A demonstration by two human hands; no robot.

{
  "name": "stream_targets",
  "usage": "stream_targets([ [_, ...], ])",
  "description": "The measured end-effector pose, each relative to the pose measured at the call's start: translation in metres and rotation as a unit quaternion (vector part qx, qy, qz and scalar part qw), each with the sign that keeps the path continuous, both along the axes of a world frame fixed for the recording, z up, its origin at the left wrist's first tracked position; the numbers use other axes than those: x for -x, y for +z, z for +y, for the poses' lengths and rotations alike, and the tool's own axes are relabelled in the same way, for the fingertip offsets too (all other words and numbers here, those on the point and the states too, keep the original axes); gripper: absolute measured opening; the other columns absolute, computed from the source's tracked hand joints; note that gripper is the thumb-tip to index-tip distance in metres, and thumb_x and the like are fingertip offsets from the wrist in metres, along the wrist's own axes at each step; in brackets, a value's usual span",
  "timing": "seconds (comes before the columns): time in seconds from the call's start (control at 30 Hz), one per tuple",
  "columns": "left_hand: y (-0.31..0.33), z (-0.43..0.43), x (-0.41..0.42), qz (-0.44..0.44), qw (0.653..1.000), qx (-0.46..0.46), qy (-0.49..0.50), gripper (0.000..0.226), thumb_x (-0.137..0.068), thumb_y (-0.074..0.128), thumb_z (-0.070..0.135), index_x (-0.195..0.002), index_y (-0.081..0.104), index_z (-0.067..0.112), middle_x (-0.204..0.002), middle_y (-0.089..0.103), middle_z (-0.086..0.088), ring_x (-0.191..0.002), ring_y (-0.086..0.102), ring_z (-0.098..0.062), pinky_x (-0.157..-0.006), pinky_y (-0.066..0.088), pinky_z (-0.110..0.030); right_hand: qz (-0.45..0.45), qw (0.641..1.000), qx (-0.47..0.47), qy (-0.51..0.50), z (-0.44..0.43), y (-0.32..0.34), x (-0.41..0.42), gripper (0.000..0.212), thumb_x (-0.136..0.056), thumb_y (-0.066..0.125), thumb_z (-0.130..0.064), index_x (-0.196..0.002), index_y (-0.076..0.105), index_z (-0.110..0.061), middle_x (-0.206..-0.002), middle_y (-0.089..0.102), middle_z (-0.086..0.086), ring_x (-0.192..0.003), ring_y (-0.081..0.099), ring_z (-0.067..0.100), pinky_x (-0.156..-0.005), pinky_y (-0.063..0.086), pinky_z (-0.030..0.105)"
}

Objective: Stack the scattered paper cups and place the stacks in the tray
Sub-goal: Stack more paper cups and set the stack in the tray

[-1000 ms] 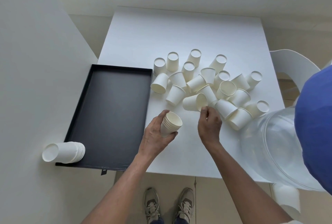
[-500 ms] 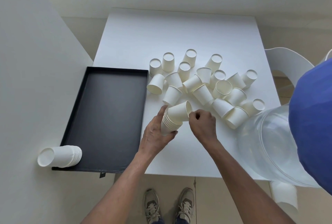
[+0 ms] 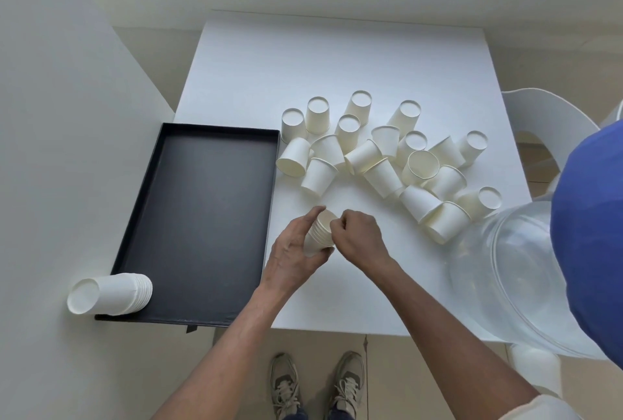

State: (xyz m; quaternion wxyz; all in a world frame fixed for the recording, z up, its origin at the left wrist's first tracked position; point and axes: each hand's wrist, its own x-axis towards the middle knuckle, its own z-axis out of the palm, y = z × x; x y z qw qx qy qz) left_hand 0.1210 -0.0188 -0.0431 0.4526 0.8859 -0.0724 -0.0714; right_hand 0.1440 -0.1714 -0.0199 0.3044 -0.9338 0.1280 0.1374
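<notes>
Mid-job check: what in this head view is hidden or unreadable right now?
1. Head view, held stack: cup count, covered by the left hand and right hand.
2. Whether the right hand pinches the top cup: its knuckles cover the grip.
3. Whether the lying stack sits inside the tray or on its rim: the angle leaves it unclear.
4. Right side of the clear container: cut off by a blue shape.
</notes>
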Motion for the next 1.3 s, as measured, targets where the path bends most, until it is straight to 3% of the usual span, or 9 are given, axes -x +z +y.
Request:
stream_targets([
  [0.1,-0.005,0.007,-0.002,0.019,0.999,0.002,0.026,0.073,-0.08,0.084,0.03,-0.143,0.049,0.04,-0.124,0.062,0.008,-0.106,0.06,-0.013,-0.09,0.055,-0.04,-0.039,0.999,-0.037,-0.01,0.003,-0.004,-0.011,0.028,-0.102,0.044,-0.028,-0.081,0.051,-0.01,-0.089,0.057,0.009,-0.087,0.055,0.03,-0.073,0.04,0.037],
  [0.17,-0.006,0.01,-0.003,0.019,0.999,-0.001,0.034,0.073,-0.079,0.085,0.031,-0.143,0.05,0.039,-0.126,0.062,0.007,-0.107,0.059,-0.014,-0.091,0.054,-0.039,-0.071,0.992,-0.086,-0.051,0.001,-0.004,-0.025,0.019,-0.101,0.049,-0.029,-0.104,0.057,-0.012,-0.104,0.063,0.01,-0.1,0.057,0.029,-0.085,0.044,0.038],
  [0.27,-0.007,0.012,-0.005,0.017,0.999,-0.002,0.037,0.074,-0.078,0.085,0.033,-0.142,0.049,0.039,-0.128,0.062,0.008,-0.11,0.059,-0.014,-0.093,0.054,-0.039,-0.059,0.993,-0.088,-0.054,0.001,-0.005,-0.052,0.046,-0.096,0.057,-0.025,-0.139,0.045,-0.014,-0.121,0.059,0.019,-0.116,0.055,0.035,-0.098,0.042,0.041],
  [0.4,-0.007,0.012,-0.005,0.017,0.999,0.004,0.044,0.077,-0.079,0.086,0.032,-0.145,0.047,0.039,-0.13,0.062,0.009,-0.112,0.058,-0.012,-0.094,0.053,-0.036,-0.006,0.996,-0.068,-0.065,0.006,-0.013,-0.078,0.073,-0.092,0.061,-0.049,-0.152,0.027,-0.023,-0.133,0.054,0.022,-0.13,0.046,0.04,-0.11,0.037,0.047],
  [0.5,-0.007,0.012,-0.005,0.021,0.998,0.01,0.051,0.083,-0.079,0.085,0.034,-0.149,0.041,0.042,-0.133,0.061,0.009,-0.115,0.057,-0.01,-0.095,0.051,-0.03,0.043,0.993,-0.066,-0.093,0.01,-0.019,-0.088,0.079,-0.083,0.064,-0.062,-0.147,0.032,-0.029,-0.135,0.054,0.018,-0.133,0.043,0.041,-0.108,0.039,0.047],
  [0.6,-0.007,0.014,-0.006,0.02,0.998,0.014,0.057,0.084,-0.078,0.086,0.035,-0.149,0.041,0.042,-0.133,0.061,0.011,-0.114,0.057,-0.008,-0.094,0.05,-0.027,0.039,0.986,-0.092,-0.134,0.014,-0.024,-0.087,0.064,-0.082,0.069,-0.053,-0.135,0.048,-0.024,-0.128,0.062,0.011,-0.127,0.05,0.037,-0.104,0.044,0.045],
  [0.8,-0.007,0.02,-0.006,0.008,0.998,0.002,0.06,0.082,-0.077,0.086,0.034,-0.147,0.043,0.041,-0.131,0.061,0.012,-0.109,0.054,-0.001,-0.092,0.05,-0.025,0.017,0.944,-0.229,-0.237,0.012,-0.021,-0.064,0.025,-0.091,0.065,-0.042,-0.099,0.066,-0.018,-0.088,0.061,-0.007,-0.11,0.059,0.027,-0.094,0.049,0.038],
  [0.97,-0.007,0.025,-0.005,0.015,0.998,0.001,0.063,0.089,-0.076,0.087,0.034,-0.151,0.039,0.04,-0.131,0.061,0.009,-0.109,0.058,-0.009,-0.092,0.052,-0.029,-0.109,0.948,-0.219,-0.206,0.002,-0.007,-0.04,0.031,-0.096,0.062,-0.046,-0.088,0.065,-0.016,-0.088,0.069,-0.005,-0.086,0.063,0.012,-0.076,0.044,0.028],
  [1.3,0.002,0.026,0.001,0.041,0.997,0.004,0.073,0.102,-0.075,0.087,0.036,-0.156,0.025,0.046,-0.113,0.061,0.012,-0.099,0.065,-0.016,-0.087,0.056,-0.034,-0.211,0.961,-0.176,-0.037,0.005,-0.005,0.007,0.02,-0.093,0.07,-0.035,-0.095,0.067,-0.015,-0.095,0.067,-0.006,-0.095,0.06,0.014,-0.062,0.051,0.019],
])
